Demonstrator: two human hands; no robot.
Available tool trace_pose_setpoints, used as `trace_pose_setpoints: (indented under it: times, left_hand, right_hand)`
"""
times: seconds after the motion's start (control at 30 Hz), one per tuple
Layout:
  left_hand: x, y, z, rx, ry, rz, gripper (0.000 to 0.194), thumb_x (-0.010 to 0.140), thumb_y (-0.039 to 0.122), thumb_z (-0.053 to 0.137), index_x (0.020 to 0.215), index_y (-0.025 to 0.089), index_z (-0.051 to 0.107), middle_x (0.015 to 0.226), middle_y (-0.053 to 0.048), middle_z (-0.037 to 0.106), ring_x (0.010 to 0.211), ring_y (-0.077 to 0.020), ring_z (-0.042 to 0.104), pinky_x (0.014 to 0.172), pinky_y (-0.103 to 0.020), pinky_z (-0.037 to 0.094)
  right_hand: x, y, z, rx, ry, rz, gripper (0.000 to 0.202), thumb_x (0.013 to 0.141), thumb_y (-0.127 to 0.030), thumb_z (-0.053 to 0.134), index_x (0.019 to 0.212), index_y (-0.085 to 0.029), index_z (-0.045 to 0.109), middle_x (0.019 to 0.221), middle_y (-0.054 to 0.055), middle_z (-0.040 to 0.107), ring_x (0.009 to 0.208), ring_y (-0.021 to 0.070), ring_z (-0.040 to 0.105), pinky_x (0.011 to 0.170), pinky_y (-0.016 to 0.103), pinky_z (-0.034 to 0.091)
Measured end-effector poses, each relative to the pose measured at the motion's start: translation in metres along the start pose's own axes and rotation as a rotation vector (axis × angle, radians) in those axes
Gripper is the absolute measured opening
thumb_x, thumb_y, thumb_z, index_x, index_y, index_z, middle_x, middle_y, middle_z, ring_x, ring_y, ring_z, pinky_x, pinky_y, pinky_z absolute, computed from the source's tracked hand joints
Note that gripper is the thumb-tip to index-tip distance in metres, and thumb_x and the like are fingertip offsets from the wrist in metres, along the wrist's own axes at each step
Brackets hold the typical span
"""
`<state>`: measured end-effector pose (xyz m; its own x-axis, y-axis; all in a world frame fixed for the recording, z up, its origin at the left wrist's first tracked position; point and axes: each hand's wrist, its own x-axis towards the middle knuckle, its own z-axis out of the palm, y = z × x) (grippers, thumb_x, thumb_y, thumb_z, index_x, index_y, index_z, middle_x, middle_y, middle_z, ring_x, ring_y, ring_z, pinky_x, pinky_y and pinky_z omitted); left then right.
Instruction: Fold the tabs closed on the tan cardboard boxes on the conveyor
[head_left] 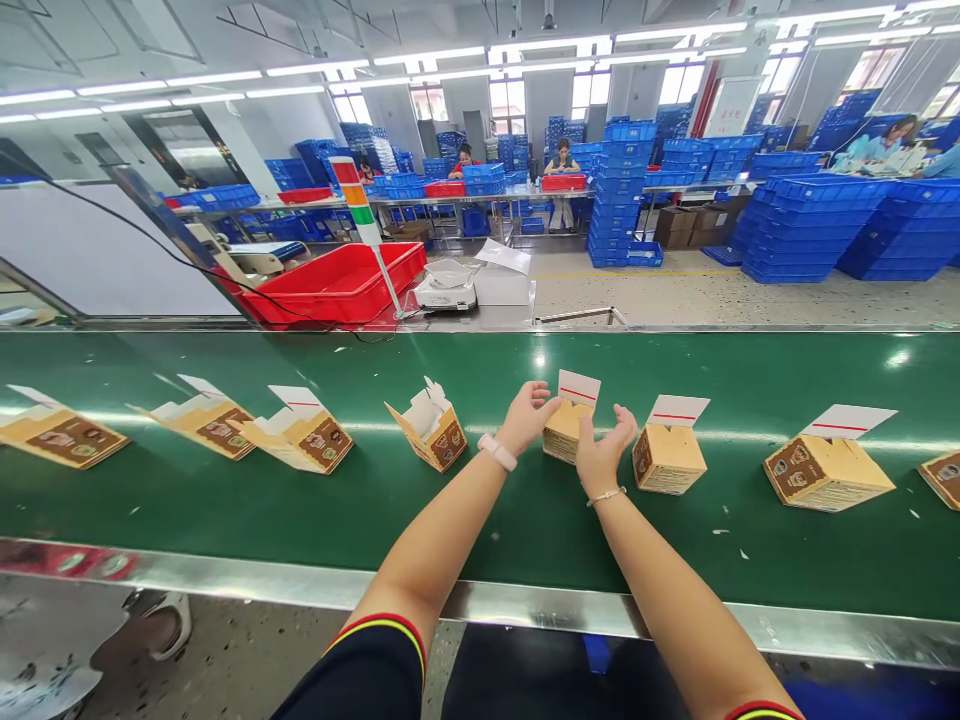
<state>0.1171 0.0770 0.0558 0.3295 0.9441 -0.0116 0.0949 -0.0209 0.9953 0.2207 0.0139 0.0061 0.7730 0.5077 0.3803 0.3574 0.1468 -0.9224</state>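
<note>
On the green belt (495, 520), a small brown and tan carton (562, 440) stands with its white flap, marked by a red line, raised. My left hand (529, 415) is at this carton's left side, fingers apart and curved toward it. At its right front is my right hand (606, 448), fingers spread, covering part of the carton. Whether either hand touches it is hard to tell. Just right of my right hand sits a similar carton (670, 460) with its flap up. Left of my left arm, another carton (436, 430) has its top flaps open.
More cartons lie along the belt, including one at the right (829, 475) and one at the left (304, 435). Beyond the belt are a red bin (337, 285), a signal light (356, 200) and a white scale (445, 288). Stacked blue crates (619, 195) and several people are farther back.
</note>
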Motion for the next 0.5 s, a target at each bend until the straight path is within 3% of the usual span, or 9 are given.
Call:
trace_pose_setpoints:
  times: [0.07,0.13,0.2,0.23,0.3,0.37,0.43,0.5]
  left_hand:
    - [-0.03,-0.003,-0.018,0.099,0.243,0.378,0.028,0.08,0.034,0.061,0.103,0.019,0.054,0.114,-0.013,0.059,0.11,-0.0248,0.057,0.093,-0.04,0.045]
    - [-0.055,-0.009,-0.046,0.182,0.597,0.703,0.034,0.083,0.043,0.056,0.107,0.02,0.05,0.122,-0.013,0.054,0.118,-0.0263,0.051,0.098,-0.044,0.04]
    - [-0.068,-0.015,-0.075,0.246,0.951,0.766,0.046,0.081,0.048,0.057,0.115,0.019,0.045,0.129,-0.015,0.047,0.126,-0.0282,0.044,0.103,-0.048,0.035]
    - [-0.069,-0.018,-0.089,0.237,1.025,0.706,0.047,0.082,0.048,0.056,0.116,0.019,0.044,0.129,-0.015,0.047,0.126,-0.0279,0.044,0.104,-0.048,0.034]
    - [-0.065,-0.025,-0.107,0.145,0.942,0.531,0.043,0.085,0.05,0.05,0.113,0.019,0.046,0.118,-0.014,0.055,0.116,-0.0257,0.052,0.101,-0.045,0.038]
    - [-0.058,-0.036,-0.115,0.072,0.732,0.408,0.042,0.084,0.053,0.05,0.108,0.019,0.05,0.105,-0.011,0.061,0.102,-0.0237,0.059,0.094,-0.042,0.044]
    - [-0.054,-0.047,-0.114,0.074,0.605,0.375,0.045,0.08,0.055,0.056,0.107,0.019,0.052,0.102,-0.011,0.063,0.096,-0.0234,0.062,0.09,-0.04,0.048]
    - [-0.055,-0.057,-0.111,0.08,0.586,0.397,0.048,0.079,0.053,0.059,0.112,0.019,0.051,0.107,-0.012,0.062,0.098,-0.0239,0.063,0.09,-0.04,0.049]
  right_hand:
    - [-0.02,-0.005,-0.008,-0.046,0.0,-0.385,0.051,0.078,-0.037,0.057,0.122,-0.02,0.036,0.138,0.019,0.032,0.135,0.0346,0.031,0.108,0.06,0.03]
    - [-0.039,-0.012,-0.01,-0.041,-0.171,-0.674,0.055,0.079,-0.033,0.057,0.128,-0.023,0.033,0.139,0.018,0.033,0.134,0.0344,0.035,0.107,0.06,0.033]
    - [-0.056,-0.018,-0.004,-0.017,-0.416,-0.851,0.06,0.082,-0.029,0.054,0.135,-0.024,0.028,0.137,0.016,0.039,0.132,0.0318,0.04,0.107,0.057,0.036]
    - [-0.062,-0.021,0.003,-0.018,-0.535,-0.903,0.062,0.083,-0.029,0.052,0.139,-0.022,0.026,0.137,0.016,0.042,0.133,0.0306,0.04,0.108,0.056,0.036]
    - [-0.069,-0.024,0.02,-0.074,-0.717,-0.947,0.065,0.085,-0.03,0.049,0.143,-0.017,0.024,0.139,0.018,0.044,0.137,0.0313,0.034,0.11,0.057,0.032]
    - [-0.072,-0.024,0.038,-0.188,-0.819,-0.913,0.068,0.085,-0.035,0.051,0.145,-0.014,0.028,0.144,0.02,0.041,0.142,0.0371,0.024,0.11,0.066,0.023]
    - [-0.069,-0.022,0.055,-0.272,-0.894,-0.832,0.066,0.084,-0.038,0.054,0.143,-0.015,0.034,0.146,0.018,0.041,0.142,0.0418,0.018,0.106,0.074,0.017]
    - [-0.064,-0.02,0.066,-0.254,-0.949,-0.767,0.059,0.085,-0.036,0.054,0.14,-0.019,0.041,0.143,0.015,0.046,0.142,0.0412,0.019,0.105,0.074,0.019]
